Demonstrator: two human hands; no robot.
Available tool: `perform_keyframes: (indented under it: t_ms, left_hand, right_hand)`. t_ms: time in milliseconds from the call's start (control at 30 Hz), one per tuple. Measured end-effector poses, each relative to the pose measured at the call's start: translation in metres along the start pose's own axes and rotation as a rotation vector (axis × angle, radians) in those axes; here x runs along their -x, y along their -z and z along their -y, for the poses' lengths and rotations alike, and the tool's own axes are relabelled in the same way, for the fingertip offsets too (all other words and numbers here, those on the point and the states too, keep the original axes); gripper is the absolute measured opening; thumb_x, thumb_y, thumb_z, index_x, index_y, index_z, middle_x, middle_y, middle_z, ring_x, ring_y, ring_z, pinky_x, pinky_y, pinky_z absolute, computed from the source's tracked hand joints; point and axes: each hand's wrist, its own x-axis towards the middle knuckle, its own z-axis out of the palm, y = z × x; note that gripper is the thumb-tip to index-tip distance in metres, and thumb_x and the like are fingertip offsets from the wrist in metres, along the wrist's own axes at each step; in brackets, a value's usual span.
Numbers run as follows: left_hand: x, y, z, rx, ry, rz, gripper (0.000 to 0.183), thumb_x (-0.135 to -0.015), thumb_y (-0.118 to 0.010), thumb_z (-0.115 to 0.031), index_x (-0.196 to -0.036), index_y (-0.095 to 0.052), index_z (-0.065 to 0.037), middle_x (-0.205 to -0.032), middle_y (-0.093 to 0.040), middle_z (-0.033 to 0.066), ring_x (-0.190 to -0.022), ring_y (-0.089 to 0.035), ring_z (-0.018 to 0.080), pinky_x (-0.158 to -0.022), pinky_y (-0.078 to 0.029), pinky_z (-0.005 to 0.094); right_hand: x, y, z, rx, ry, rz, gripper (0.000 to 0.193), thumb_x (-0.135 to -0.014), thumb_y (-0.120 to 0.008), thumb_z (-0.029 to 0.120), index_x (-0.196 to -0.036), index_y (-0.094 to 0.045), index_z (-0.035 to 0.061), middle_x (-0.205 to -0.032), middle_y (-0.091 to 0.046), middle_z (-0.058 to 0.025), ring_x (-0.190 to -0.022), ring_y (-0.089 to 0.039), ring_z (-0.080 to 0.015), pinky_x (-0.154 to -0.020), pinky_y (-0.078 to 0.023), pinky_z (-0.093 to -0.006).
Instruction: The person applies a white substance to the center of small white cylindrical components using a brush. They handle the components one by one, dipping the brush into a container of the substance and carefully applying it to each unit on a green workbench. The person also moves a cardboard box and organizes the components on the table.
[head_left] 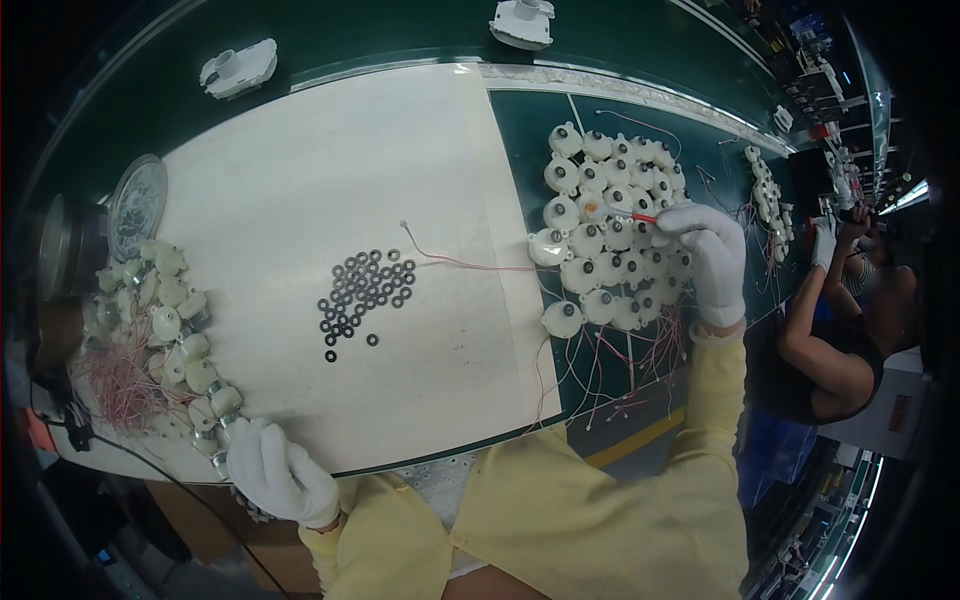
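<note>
Beyond the right edge of the white sheet, on the green part of the table, a block of round cream motors stood in close rows, many with a dark spot on top. The right hand, in a white glove, was at the right side of this block, its fingers pinched on a red-handled tool. The tool pointed left over the motors, its end at one motor with an orange-brown top; I could not tell whether the two touched.

Well apart from it, at the left part of the sheet's near edge, was the left hand, also gloved. Its fingers were curled together just beside the near end of a pile of motors; whether they held anything, I could not tell. This pile lay by the sheet's left edge, with a tangle of pinkish wires. Toward the far left corner, a round dish stood beside a round tin.

Between the hands, near the middle of the sheet, lay small black rings. A single wire crossed the sheet's right edge toward the block. Farther right, a co-worker's gloved hand showed past a second group of motors.
</note>
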Motion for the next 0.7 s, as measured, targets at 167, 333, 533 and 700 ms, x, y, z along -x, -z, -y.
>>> perform_keyframes:
  t_ms: [167, 333, 533, 700]
  left_hand:
    - [0.0, 0.001, -0.001, -0.006, 0.008, 0.011, 0.029, -0.084, -0.052, 0.006, -0.112, -0.059, 0.0, -0.11, -0.061, 0.0169, -0.104, -0.058, 0.0396, -0.09, -0.043, 0.0486]
    - [-0.001, 0.001, -0.002, -0.013, 0.016, 0.017, 0.029, -0.084, -0.052, 0.005, -0.112, -0.059, 0.001, -0.11, -0.062, 0.0166, -0.104, -0.058, 0.0395, -0.09, -0.044, 0.0484]
    - [-0.001, 0.0, -0.001, 0.006, 0.006, 0.014, 0.028, -0.084, -0.052, 0.004, -0.111, -0.059, 0.001, -0.109, -0.062, 0.0165, -0.103, -0.058, 0.0394, -0.09, -0.044, 0.0484]
    - [-0.002, 0.002, -0.003, -0.019, 0.011, 0.024, 0.028, -0.084, -0.052, 0.004, -0.111, -0.059, 0.001, -0.109, -0.062, 0.0165, -0.103, -0.058, 0.0395, -0.09, -0.044, 0.0482]
  right_hand:
    - [-0.001, 0.003, -0.004, -0.023, -0.014, 0.019, 0.033, -0.074, -0.041, -0.007, -0.095, -0.067, -0.0094, -0.098, -0.068, -0.0185, -0.084, -0.068, -0.0236, -0.08, -0.054, -0.0314]
    - [0.002, 0.005, -0.004, -0.012, -0.002, 0.012, 0.034, -0.074, -0.041, -0.007, -0.095, -0.067, -0.0093, -0.097, -0.068, -0.0183, -0.084, -0.067, -0.0233, -0.079, -0.053, -0.0309]
    - [0.003, 0.005, 0.003, 0.033, 0.095, 0.027, 0.035, -0.073, -0.041, -0.007, -0.095, -0.067, -0.0089, -0.096, -0.068, -0.0178, -0.083, -0.067, -0.0217, -0.076, -0.052, -0.0292]
    - [0.001, -0.006, 0.008, 0.016, 0.003, 0.035, 0.035, -0.073, -0.041, -0.008, -0.095, -0.067, -0.0086, -0.097, -0.068, -0.0178, -0.084, -0.067, -0.0218, -0.077, -0.052, -0.0292]
